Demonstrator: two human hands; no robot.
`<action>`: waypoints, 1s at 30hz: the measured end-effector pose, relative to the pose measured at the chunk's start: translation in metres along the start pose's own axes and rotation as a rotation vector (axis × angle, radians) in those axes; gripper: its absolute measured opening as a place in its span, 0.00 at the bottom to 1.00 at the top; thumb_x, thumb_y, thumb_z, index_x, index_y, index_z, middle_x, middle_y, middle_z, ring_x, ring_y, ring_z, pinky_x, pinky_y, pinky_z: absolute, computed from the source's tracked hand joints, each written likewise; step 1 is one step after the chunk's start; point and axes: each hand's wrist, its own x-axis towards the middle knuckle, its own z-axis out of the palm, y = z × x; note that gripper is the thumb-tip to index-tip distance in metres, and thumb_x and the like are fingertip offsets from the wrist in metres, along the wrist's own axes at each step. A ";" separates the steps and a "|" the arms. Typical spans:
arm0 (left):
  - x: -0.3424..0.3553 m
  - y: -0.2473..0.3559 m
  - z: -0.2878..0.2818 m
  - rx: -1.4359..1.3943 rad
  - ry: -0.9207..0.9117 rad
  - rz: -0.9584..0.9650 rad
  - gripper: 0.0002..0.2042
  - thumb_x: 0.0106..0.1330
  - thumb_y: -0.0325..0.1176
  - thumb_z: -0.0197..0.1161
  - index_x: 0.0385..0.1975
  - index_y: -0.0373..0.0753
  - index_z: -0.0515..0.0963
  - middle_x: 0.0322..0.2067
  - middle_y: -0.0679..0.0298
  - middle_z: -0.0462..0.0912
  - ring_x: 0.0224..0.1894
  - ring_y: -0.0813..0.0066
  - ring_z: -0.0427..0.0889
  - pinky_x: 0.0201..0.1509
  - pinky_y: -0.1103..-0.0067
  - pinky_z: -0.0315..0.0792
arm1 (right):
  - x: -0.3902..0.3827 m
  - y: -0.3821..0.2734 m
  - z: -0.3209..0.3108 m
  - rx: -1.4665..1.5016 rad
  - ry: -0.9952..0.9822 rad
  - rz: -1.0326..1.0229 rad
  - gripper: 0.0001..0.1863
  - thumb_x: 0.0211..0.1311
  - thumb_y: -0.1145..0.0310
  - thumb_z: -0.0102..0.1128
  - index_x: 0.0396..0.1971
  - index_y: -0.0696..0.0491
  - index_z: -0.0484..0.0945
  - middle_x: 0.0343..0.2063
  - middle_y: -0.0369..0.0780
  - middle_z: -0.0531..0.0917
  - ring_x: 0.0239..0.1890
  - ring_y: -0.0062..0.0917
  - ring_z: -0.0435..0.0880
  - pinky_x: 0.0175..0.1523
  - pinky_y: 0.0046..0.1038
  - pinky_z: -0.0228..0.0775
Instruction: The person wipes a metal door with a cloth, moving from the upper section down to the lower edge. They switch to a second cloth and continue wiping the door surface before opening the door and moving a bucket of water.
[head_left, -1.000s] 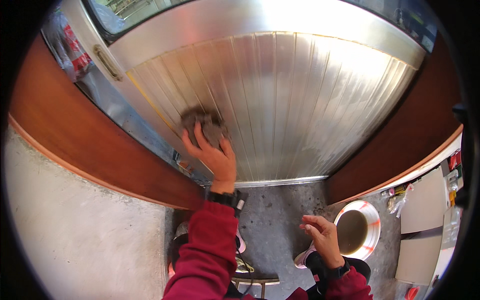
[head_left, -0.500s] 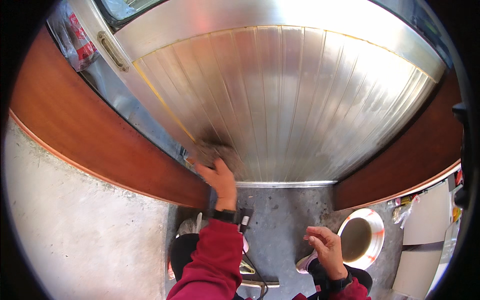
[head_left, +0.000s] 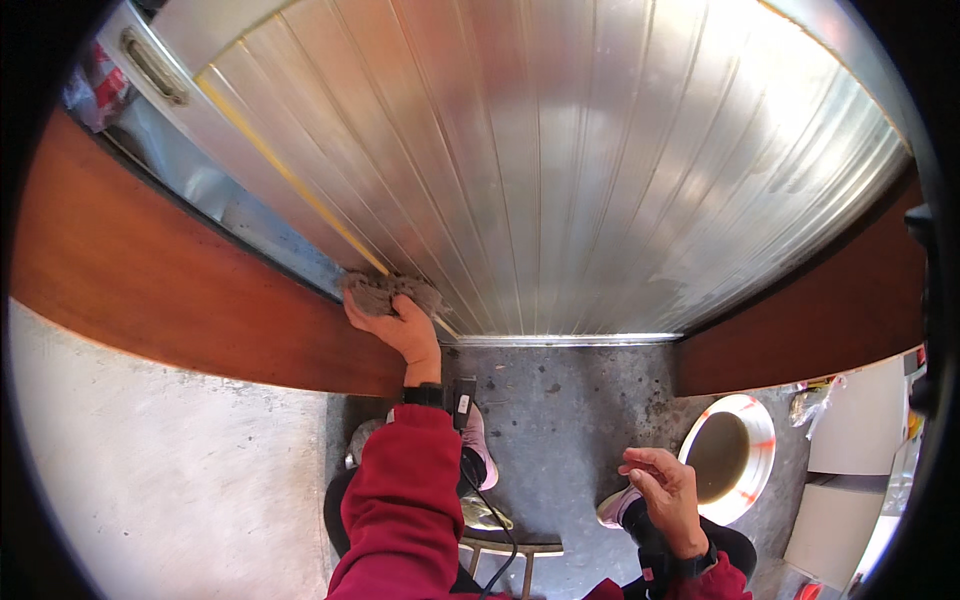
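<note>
One grey rag [head_left: 392, 292], left hand [head_left: 410, 338] fingers clamping it, slides left onto the yellow strip [head_left: 300, 186] low on the metal door [head_left: 560, 180]; wiping's seemingly reached the edge! Right hand [head_left: 670, 500] hovers beside the bucket [head_left: 762, 452], fingers loosely curled, empty.

- Metal panel [head_left: 540, 190], twelve o'clock: silver, striped lengthwise with fine lines, glaring white toward one o'clock.
- Strip [head_left: 290, 180], ten o'clock: yellow.
- Cloth [head_left: 390, 295], nine o'clock: mottled grey-brown.
- Boards at nine [head_left: 160, 270] and three [head_left: 800, 320]: reddish brown, with paler orange sheen on the nine o'clock one.
- Concrete surface [head_left: 170, 460], eight o'clock: off-white.
- Sleeve [head_left: 400, 510], seven o'clock: deep red.
- Floor [head_left: 550, 420], five o'clock: grey, dark-spotted.
- Basin [head_left: 758, 480], four o'clock: white with orange-red patches; its liquid [head_left: 720, 460] murky brown.
</note>
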 end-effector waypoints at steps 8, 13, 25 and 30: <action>-0.112 -0.106 0.035 0.061 -0.189 -0.599 0.35 0.54 0.27 0.54 0.63 0.19 0.54 0.62 0.32 0.55 0.65 0.37 0.55 0.71 0.57 0.51 | 0.008 0.002 -0.003 0.004 0.007 0.075 0.14 0.61 0.83 0.57 0.47 0.63 0.79 0.42 0.44 0.83 0.43 0.27 0.86 0.49 0.25 0.77; -0.173 -0.185 0.046 0.297 -0.489 -0.605 0.26 0.56 0.29 0.57 0.55 0.23 0.69 0.58 0.36 0.68 0.61 0.41 0.65 0.66 0.61 0.62 | 0.017 0.005 -0.001 -0.017 0.000 0.150 0.14 0.60 0.83 0.57 0.47 0.64 0.79 0.42 0.45 0.83 0.44 0.29 0.86 0.50 0.27 0.77; -0.131 -0.116 0.029 -0.399 -0.268 -1.454 0.18 0.67 0.39 0.54 0.49 0.34 0.77 0.46 0.61 0.81 0.45 0.69 0.80 0.49 0.73 0.74 | 0.011 -0.011 0.010 -0.016 -0.057 0.073 0.14 0.59 0.81 0.59 0.47 0.62 0.80 0.42 0.45 0.83 0.42 0.28 0.87 0.45 0.25 0.79; -0.064 -0.009 0.007 -0.802 -0.044 -0.983 0.23 0.62 0.24 0.53 0.59 0.31 0.67 0.56 0.60 0.73 0.53 0.63 0.75 0.60 0.72 0.71 | 0.000 -0.015 0.012 -0.010 -0.063 -0.027 0.13 0.60 0.79 0.60 0.46 0.62 0.81 0.41 0.44 0.83 0.41 0.27 0.86 0.43 0.24 0.77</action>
